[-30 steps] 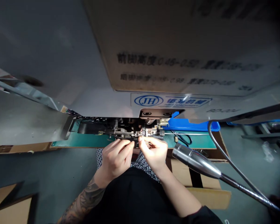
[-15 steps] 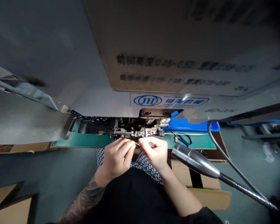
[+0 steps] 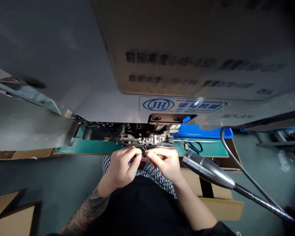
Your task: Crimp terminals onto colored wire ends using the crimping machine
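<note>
Hold the left hand [image 3: 121, 167] and right hand [image 3: 163, 164] closed in steady pinch on the thin wire [image 3: 145, 149], just below the metal machine part [image 3: 147, 141], frame middle.

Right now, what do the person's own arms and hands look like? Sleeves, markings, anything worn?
Both the left hand and the right hand are bare, with no gloves. The left forearm has a dense, dark tattoo; the right forearm shows no marking. A black sleeve shows at the bottom edge of the view, by the right arm.
</note>
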A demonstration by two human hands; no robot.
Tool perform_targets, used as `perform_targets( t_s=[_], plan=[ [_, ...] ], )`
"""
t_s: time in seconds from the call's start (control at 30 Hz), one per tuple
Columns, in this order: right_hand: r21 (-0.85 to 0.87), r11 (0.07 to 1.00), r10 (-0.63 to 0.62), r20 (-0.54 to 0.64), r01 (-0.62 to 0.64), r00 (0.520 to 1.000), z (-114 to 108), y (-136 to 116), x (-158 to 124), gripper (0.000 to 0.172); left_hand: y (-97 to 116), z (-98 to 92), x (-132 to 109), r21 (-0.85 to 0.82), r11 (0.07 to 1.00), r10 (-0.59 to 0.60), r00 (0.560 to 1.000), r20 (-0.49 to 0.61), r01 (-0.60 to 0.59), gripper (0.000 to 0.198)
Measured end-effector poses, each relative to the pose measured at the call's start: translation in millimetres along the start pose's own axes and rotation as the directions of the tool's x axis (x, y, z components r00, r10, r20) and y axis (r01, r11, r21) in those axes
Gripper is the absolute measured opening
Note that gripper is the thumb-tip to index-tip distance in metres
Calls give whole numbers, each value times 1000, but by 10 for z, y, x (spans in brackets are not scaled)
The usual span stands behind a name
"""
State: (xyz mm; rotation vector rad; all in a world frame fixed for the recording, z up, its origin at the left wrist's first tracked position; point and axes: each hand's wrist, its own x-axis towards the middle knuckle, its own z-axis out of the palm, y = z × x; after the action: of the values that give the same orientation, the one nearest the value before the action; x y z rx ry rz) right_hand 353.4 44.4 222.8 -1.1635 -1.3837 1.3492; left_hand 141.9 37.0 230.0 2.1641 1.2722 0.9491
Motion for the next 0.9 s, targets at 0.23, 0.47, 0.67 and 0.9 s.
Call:
perform_targets(
  t_s=[0.23,0.47,0.67,0.9],
  plan=[
    [14,1000,22,-82,-21,996,53,-60,2,22,45,22,30,-3,1000,-25,999,-36,25,17],
    [204,979,80,-275,-23,958,226,25,32,30,30,180,26,70,997,23,991,-135,-14,15],
    [238,971,67,-286,3,956,243,83,75,26,-15,254,9,133,991,47,981,-188,-22,12],
    [109,994,52,-406,-9,912,301,61,54,29,7,285,-10,175,984,55,975,-214,-17,11]
  ],
)
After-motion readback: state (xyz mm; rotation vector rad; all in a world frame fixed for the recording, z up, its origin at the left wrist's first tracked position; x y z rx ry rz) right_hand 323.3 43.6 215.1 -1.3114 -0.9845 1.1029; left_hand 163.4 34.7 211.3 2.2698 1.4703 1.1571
